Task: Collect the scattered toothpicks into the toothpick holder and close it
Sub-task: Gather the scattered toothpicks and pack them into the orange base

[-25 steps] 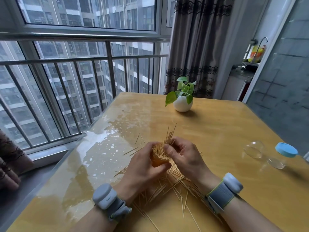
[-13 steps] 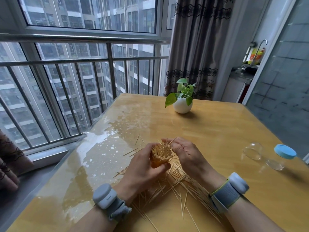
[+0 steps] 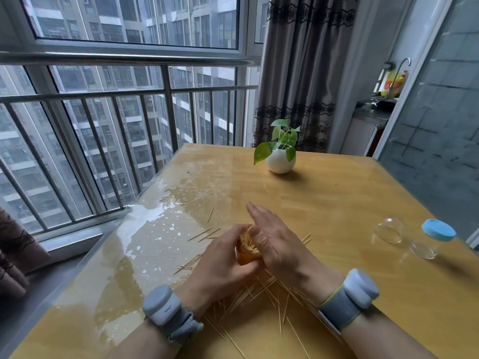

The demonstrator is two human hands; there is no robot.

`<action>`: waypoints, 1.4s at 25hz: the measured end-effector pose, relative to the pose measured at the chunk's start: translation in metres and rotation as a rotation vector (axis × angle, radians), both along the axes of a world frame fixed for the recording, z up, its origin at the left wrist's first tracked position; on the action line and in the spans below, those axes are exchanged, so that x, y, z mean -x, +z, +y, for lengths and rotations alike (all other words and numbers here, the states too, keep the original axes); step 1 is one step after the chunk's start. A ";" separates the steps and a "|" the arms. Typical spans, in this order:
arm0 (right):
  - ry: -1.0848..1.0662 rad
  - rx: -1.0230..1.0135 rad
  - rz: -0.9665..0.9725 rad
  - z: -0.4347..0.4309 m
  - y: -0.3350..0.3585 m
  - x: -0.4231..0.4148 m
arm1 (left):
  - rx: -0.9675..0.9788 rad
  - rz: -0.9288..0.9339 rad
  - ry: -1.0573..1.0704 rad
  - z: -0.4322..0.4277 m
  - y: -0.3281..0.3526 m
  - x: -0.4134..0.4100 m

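Toothpicks (image 3: 247, 245), left grip (image 3: 223, 268) clutching — right grip (image 3: 278, 246) now flat

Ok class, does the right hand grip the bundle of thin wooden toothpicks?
No, the left hand grips the bundle; the right hand lies flat against it.

No text, number or brand can be read anywhere. The yellow and orange containers (image 3: 392, 82) far beyond the right hand (image 3: 274, 244) carry coloured patches too blurred to make out as lettering.
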State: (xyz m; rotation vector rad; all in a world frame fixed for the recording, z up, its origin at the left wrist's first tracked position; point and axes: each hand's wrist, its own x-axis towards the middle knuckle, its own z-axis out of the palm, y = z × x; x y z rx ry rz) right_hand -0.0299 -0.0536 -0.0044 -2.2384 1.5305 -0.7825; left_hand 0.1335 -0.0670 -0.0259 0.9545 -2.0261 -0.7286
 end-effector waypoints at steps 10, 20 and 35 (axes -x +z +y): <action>-0.255 -0.345 -0.569 -0.013 0.010 0.026 | -0.017 0.004 -0.129 0.002 0.003 -0.001; -0.090 -0.364 -0.784 -0.009 0.011 0.028 | -0.032 0.022 -0.172 0.003 0.004 -0.002; 0.007 0.180 -0.284 0.004 0.036 0.030 | -0.039 0.085 -0.083 0.001 0.003 -0.003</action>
